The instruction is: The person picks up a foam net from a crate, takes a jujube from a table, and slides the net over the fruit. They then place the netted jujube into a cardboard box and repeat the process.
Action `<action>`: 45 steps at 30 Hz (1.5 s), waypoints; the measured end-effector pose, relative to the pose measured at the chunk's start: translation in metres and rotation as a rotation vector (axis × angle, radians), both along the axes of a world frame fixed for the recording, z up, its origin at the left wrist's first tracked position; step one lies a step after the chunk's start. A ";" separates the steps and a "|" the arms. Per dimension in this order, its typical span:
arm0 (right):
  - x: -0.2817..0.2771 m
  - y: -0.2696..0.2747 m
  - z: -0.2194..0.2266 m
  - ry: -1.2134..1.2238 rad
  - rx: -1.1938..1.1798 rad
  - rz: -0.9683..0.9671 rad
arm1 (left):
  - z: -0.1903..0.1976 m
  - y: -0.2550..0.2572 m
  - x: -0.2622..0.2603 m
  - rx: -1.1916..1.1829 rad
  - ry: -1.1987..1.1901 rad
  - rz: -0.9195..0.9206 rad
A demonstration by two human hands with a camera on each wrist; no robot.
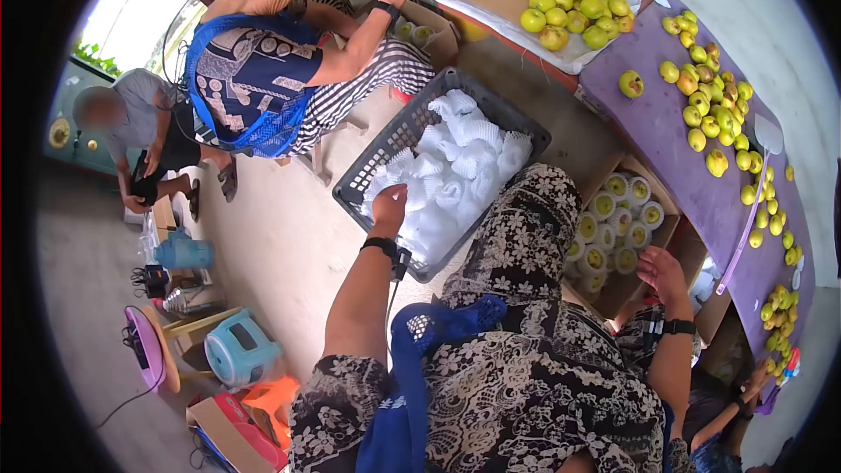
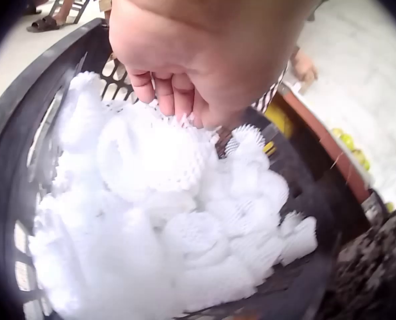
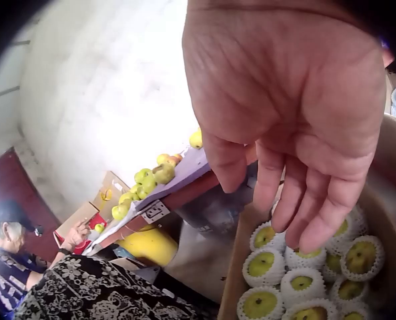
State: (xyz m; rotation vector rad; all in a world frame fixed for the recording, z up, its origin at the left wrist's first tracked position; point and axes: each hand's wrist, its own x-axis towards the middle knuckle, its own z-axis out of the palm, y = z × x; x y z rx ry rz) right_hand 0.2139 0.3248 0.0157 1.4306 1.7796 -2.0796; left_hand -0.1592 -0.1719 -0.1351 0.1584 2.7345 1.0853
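Observation:
My left hand (image 1: 390, 208) is over the black plastic crate (image 1: 350, 177); in the left wrist view, its curled fingers (image 2: 164, 91) pinch the edge of a white foam fruit net (image 2: 158, 157). Many more such nets (image 1: 442, 180) are heaped around it in the crate. My right hand (image 1: 663, 273) hovers at the cardboard box (image 1: 670, 232), its fingers loosely bent and nothing in them. Inside that box, yellow-green apples (image 3: 260, 305) sit in rows, each wrapped in a foam net. The right fingers overlap some of these apples in the right wrist view.
Loose apples (image 1: 710, 105) lie on the purple cloth (image 1: 626, 127) along the right, beside a long-handled fly swatter (image 1: 767, 136). Another person (image 1: 254, 61) sits at the far side near more apples (image 1: 569, 9). Stools, such as a blue one (image 1: 241, 348), stand at left.

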 end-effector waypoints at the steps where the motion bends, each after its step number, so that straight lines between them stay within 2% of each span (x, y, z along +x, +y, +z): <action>1: -0.006 -0.003 0.005 0.036 -0.003 0.022 | 0.017 0.004 -0.002 0.070 -0.006 0.030; 2: -0.012 -0.005 0.010 0.073 -0.004 0.046 | 0.034 0.011 0.000 0.207 0.056 0.058; 3: -0.022 -0.010 0.017 0.084 -0.004 0.042 | 0.046 0.018 0.001 0.207 0.067 0.053; 5: -0.043 -0.030 0.040 0.163 0.049 0.086 | 0.071 0.030 0.002 0.589 -0.025 0.101; 7: -0.062 -0.049 0.061 0.211 0.096 0.137 | 0.122 0.053 0.016 0.697 -0.075 0.096; 9: -0.077 -0.066 0.081 0.299 0.204 0.315 | 0.151 0.077 0.030 0.979 -0.065 -0.038; 10: -0.083 -0.069 0.089 0.355 0.266 0.434 | 0.166 0.095 0.040 1.027 -0.085 -0.121; 11: -0.090 -0.086 0.104 0.414 0.286 0.467 | 0.184 0.111 0.052 1.037 -0.098 -0.151; 13: -0.097 -0.122 0.132 0.514 0.317 0.538 | 0.217 0.144 0.081 1.224 -0.173 -0.274; 14: -0.099 -0.136 0.143 0.555 0.329 0.574 | 0.224 0.156 0.092 1.236 -0.205 -0.378; 16: -0.100 -0.158 0.159 0.647 0.596 0.593 | 0.228 0.179 0.113 1.288 -0.286 -0.492; 18: -0.096 -0.158 0.156 0.635 0.723 0.514 | 0.244 0.202 0.136 1.350 -0.434 -0.635; 19: -0.093 -0.157 0.154 0.630 0.826 0.465 | 0.252 0.211 0.145 1.355 -0.451 -0.663; 21: -0.083 -0.148 0.146 0.556 0.862 0.419 | 0.261 0.224 0.159 1.283 -0.441 -0.709; 23: -0.072 -0.137 0.134 0.532 0.560 0.316 | 0.265 0.226 0.164 1.221 -0.498 -0.718; 24: -0.067 -0.124 0.124 0.536 0.562 0.305 | 0.259 0.232 0.163 1.150 -0.451 -0.721; 25: -0.062 -0.117 0.121 0.626 0.451 0.275 | 0.259 0.235 0.163 1.083 -0.409 -0.726; 26: -0.057 -0.113 0.118 0.716 0.337 0.244 | 0.259 0.237 0.165 1.146 -0.485 -0.676; 27: -0.054 -0.117 0.122 0.715 0.341 0.234 | 0.256 0.238 0.166 1.144 -0.489 -0.686; 29: -0.052 -0.132 0.140 0.705 0.680 0.076 | 0.250 0.242 0.167 1.054 -0.423 -0.688; 30: -0.054 -0.134 0.147 0.706 0.696 0.067 | 0.254 0.246 0.173 1.064 -0.412 -0.685; 31: -0.056 -0.135 0.151 0.713 0.884 0.129 | 0.255 0.249 0.178 1.070 -0.411 -0.703; 32: -0.054 -0.134 0.155 0.712 1.073 0.190 | 0.257 0.250 0.182 0.989 -0.338 -0.735; 33: -0.051 -0.129 0.152 0.710 1.089 0.176 | 0.259 0.252 0.185 0.906 -0.262 -0.764; 35: -0.049 -0.117 0.133 0.678 0.932 0.210 | 0.260 0.256 0.189 0.971 -0.247 -0.780; 36: -0.045 -0.113 0.129 0.680 0.790 0.153 | 0.261 0.256 0.188 1.022 -0.262 -0.796; 37: -0.043 -0.107 0.125 0.683 0.797 0.146 | 0.262 0.255 0.187 1.072 -0.280 -0.810; 39: -0.039 -0.099 0.117 0.620 0.549 0.082 | 0.252 0.251 0.180 1.075 -0.298 -0.827; 41: -0.039 -0.094 0.108 0.682 0.488 0.080 | 0.243 0.250 0.174 1.126 -0.403 -0.799; 43: -0.039 -0.094 0.118 0.746 0.428 0.081 | 0.250 0.251 0.178 1.098 -0.410 -0.821; 45: -0.034 -0.095 0.128 0.685 0.309 0.307 | 0.254 0.253 0.186 1.144 -0.733 -0.814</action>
